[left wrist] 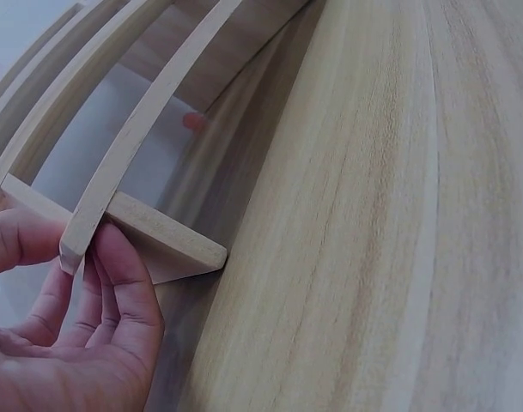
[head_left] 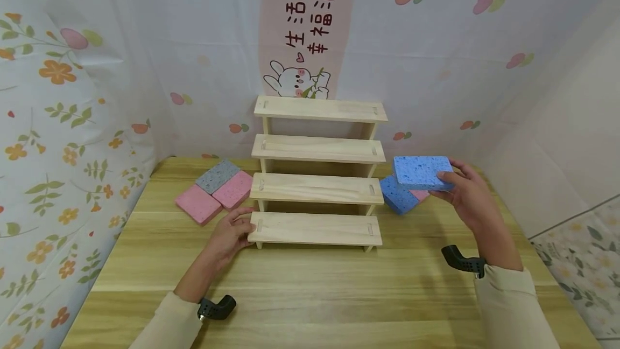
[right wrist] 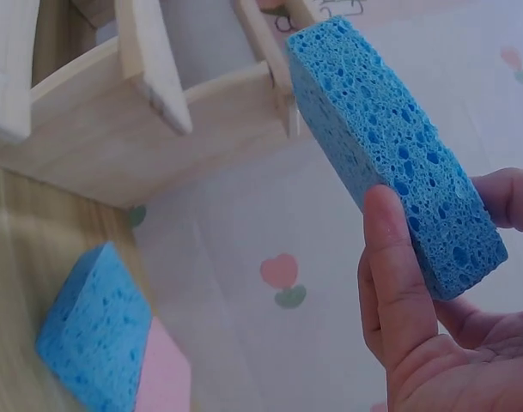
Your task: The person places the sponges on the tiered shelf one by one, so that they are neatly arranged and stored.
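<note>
Sponge (head_left: 417, 173) (blue) in right hand (head_left: 464, 189)

A pale cloth (head_left: 194, 31) hangs at the back of the surface (head_left: 300, 295), dotted with pink and orange heart-like prints, each beside a green or yellowish one. At its middle, a pink strip (head_left: 271, 31) bears dark red characters (head_left: 295, 7), a small heart and a white rabbit (head_left: 289, 81). Orange flowers (head_left: 57, 72) and green leaves pattern the left side. The surface is wood-grained and yellowish. At lower right, a paler floral sheet (head_left: 588, 263) lies below a dark slanting line.
</note>
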{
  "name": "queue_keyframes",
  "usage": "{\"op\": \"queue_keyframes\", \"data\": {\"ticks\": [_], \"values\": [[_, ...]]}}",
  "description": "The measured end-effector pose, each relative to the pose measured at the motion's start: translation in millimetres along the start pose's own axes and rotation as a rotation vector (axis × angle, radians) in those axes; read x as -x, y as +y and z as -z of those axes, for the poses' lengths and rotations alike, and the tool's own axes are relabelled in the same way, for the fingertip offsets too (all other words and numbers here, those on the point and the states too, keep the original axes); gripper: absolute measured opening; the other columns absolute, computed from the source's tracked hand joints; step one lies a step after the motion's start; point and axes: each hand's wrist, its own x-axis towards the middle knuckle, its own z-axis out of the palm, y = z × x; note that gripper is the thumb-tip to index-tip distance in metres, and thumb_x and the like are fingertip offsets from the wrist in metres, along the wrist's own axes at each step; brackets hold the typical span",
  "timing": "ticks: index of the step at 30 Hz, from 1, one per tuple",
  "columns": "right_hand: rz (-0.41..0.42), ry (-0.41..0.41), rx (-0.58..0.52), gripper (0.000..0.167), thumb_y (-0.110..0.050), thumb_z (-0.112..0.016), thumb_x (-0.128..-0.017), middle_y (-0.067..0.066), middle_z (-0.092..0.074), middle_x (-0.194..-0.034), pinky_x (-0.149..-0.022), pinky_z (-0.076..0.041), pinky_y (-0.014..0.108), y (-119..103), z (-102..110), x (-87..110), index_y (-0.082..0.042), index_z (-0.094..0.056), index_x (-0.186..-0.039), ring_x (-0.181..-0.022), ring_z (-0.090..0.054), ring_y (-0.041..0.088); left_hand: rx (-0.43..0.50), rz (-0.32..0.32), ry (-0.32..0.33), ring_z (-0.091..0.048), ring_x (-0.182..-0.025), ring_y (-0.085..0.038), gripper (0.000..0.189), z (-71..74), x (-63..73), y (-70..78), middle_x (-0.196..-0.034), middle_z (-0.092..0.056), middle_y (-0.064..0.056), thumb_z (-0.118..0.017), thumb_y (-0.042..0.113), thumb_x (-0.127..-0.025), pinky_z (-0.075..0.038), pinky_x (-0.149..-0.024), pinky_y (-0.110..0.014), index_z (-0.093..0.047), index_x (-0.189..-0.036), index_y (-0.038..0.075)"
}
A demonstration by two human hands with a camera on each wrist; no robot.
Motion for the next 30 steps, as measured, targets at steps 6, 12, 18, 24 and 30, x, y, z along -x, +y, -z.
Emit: {"op": "queue_keyframes", "data": {"ticks": [6, 12, 18, 24, 30], "values": [[0.007, -0.026, 0.006, 0.041, -0.005, -0.054, -0.098, 0.005, -0.051, -0.114, -0.075, -0.058, 0.029, -10, -13, -9.8, -0.010, -0.032, -0.132, -0.086, -0.066, 0.015, 0.006, -0.003, 0.004, -0.059, -0.081, -0.015, 0.052, 3.2, 0.4, 1.3, -0.096, -0.061, -0.003, -0.051, -0.005, -0.091, -0.049, -0.063, -0.025, -0.037, -0.141, -0.003], [0.008, -0.044, 0.015, 0.039, -0.004, -0.055, -0.097, 0.006, -0.052, -0.113, -0.074, -0.058, 0.029, -21, -28, -20.0, -0.011, -0.034, -0.130, -0.086, -0.067, 0.016, 0.012, -0.007, -0.006, -0.060, -0.082, -0.015, 0.052, 6.7, 0.5, 2.5, -0.097, -0.061, -0.004, -0.051, -0.005, -0.091, -0.051, -0.064, -0.025, -0.036, -0.141, -0.003], [0.002, -0.054, 0.015, 0.036, -0.004, -0.056, -0.097, 0.005, -0.054, -0.108, -0.072, -0.058, 0.029, -31, -42, -29.3, -0.010, -0.036, -0.126, -0.082, -0.068, 0.015, 0.023, -0.007, -0.013, -0.060, -0.081, -0.015, 0.052, 8.3, 0.2, 1.6, -0.096, -0.061, -0.004, -0.052, -0.005, -0.090, -0.050, -0.064, -0.026, -0.037, -0.140, -0.003], [-0.001, -0.086, 0.009, 0.035, -0.003, -0.056, -0.097, 0.005, -0.059, -0.105, -0.073, -0.058, 0.032, -41, -52, -36.6, -0.008, -0.035, -0.125, -0.082, -0.070, 0.017, 0.037, 0.000, -0.022, -0.060, -0.084, -0.015, 0.053, 4.9, -2.4, -0.2, -0.097, -0.061, -0.005, -0.054, -0.004, -0.090, -0.051, -0.066, -0.027, -0.038, -0.140, -0.003], [-0.022, -0.055, 0.129, 0.040, -0.008, -0.058, -0.097, 0.004, -0.057, -0.109, -0.073, -0.058, 0.031, -53, -68, -40.4, -0.011, -0.033, -0.128, -0.083, -0.070, 0.015, 0.040, 0.001, -0.040, -0.060, -0.084, -0.015, 0.052, 4.6, -2.6, -0.8, -0.100, -0.060, -0.006, -0.052, -0.004, -0.091, -0.051, -0.067, -0.027, -0.035, -0.141, -0.004]]}}
